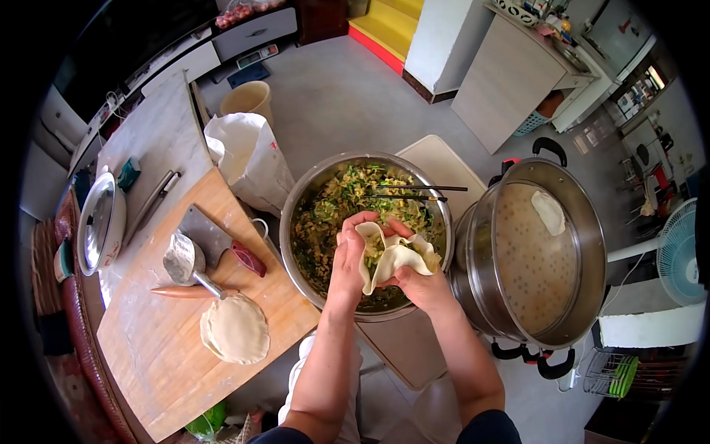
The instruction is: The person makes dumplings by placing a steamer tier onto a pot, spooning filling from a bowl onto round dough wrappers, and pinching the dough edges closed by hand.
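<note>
A dough wrapper (397,261) with chopped filling inside is folded partly around it, its edges wavy. My left hand (349,255) holds its left side with the fingers curled behind it. The right side is gripped by my right hand (423,285), with the thumb at the lower front. Both hands are over a large metal bowl (290,222) of green and yellow filling (325,203). Two dark chopsticks (429,194) rest across the bowl's right rim. Left of the bowl, a stack of round wrappers (234,329) lies on a wooden board (140,366).
A cleaver (207,233), a floury scoop (183,259) and a rolling pin (174,292) are on the board. To the right stands a steamer pot (481,259) with one dumpling (548,213) inside. A white flour bag (255,159) stands behind the board, and a fan (680,251) is at far right.
</note>
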The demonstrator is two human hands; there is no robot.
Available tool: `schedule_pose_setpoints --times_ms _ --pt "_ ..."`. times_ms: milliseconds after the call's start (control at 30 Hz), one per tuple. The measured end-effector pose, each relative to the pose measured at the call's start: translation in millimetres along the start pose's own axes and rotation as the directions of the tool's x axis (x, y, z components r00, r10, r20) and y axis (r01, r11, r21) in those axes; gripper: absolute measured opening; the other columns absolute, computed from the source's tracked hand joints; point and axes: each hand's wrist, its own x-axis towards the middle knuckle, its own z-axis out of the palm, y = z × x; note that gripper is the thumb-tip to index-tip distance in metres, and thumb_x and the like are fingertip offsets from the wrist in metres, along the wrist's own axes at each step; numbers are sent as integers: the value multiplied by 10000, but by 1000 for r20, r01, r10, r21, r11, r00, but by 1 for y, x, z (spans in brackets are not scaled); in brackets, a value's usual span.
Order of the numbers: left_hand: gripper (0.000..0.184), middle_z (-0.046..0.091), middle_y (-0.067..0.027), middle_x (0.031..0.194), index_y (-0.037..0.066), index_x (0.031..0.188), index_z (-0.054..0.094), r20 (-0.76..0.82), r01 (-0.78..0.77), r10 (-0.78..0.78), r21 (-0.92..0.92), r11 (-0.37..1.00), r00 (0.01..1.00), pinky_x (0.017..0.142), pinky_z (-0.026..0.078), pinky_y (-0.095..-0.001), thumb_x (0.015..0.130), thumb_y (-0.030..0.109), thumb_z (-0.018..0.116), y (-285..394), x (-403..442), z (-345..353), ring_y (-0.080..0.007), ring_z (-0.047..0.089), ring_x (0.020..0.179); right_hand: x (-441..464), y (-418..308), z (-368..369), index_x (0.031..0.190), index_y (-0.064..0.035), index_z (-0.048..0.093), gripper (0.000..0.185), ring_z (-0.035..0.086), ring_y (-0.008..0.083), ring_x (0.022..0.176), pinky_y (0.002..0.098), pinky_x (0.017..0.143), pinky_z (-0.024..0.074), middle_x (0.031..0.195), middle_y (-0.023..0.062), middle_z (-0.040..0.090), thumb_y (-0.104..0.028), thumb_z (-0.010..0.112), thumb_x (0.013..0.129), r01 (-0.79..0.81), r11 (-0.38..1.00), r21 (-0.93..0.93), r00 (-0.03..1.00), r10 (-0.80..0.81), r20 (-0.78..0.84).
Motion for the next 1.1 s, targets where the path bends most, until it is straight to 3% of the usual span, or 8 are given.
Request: schedule_pose_setpoints --times_ms 133,233,367,567,667,867,967,1100 --pt "682 591 -120 1247 -26 1311 517 289 115 -44 -233 966 956 987 442 -333 1037 559 298 13 0 -21 -190 569 1130 -1 0 -12 1474 -45 365 814 601 203 1106 396 860 601 1308 90 531 -112 816 799 3 999 38 1000 -3 -23" --pt "737 566 -147 1314 -71 1375 458 347 118 3 -328 937 938 1046 418 -359 1031 565 315 12 5 -30 -218 546 1207 -2 -12 -10 1465 -44 376 845 600 196 1105 369 861 596 1290 87 544 -58 838 758 32 999 13 999 -31 -14" --pt "587 518 -172 1393 -86 1411 413 485 170 77 -445 879 871 1107 372 -400 1015 333 526 19 4 -37 -256 493 1300 -8 -14 -19 1468 -50 380 903 589 189 1128 331 892 559 1298 87 549 34 846 699 48 999 10 998 -48 -35" --pt "587 514 -158 1409 -30 1409 457 411 90 59 -335 938 910 1085 409 -380 870 16 685 23 -2 -41 -235 524 1270 -7 -22 -14 1471 -48 381 907 571 190 1156 320 949 515 1308 83 548 62 838 695 80 996 37 996 -78 -43" --pt "520 570 -130 1321 -9 1320 564 374 68 70 -342 937 925 1024 454 -343 826 -2 729 10 4 -44 -207 562 1194 -7 -20 -15 1473 -47 379 903 564 189 1167 318 967 500 1314 76 546 66 834 700 63 998 14 998 -63 -28" --pt "351 621 -46 1020 -2 1125 684 195 -213 264 -248 945 945 899 484 -301 788 14 782 11 6 -25 -162 600 980 -6 -17 -12 1473 -50 377 898 569 191 1159 315 961 510 1303 83 553 54 835 707 96 995 -25 994 -97 -54" --pt "345 626 -42 1011 -10 1096 682 149 -162 219 -321 933 964 872 491 -288 770 5 795 8 5 -21 -141 602 949 -5 -17 -10 1470 -52 379 884 578 200 1156 335 940 536 1311 93 548 49 829 717 76 997 7 995 -76 -59" --pt "353 628 -41 1020 -13 1100 673 101 -194 220 -221 956 970 843 506 -268 768 -17 792 6 3 -22 -127 607 948 -3 -15 -12 1464 -63 381 863 584 230 1173 366 926 561 1335 110 534 37 823 729 94 996 15 993 -92 -79"
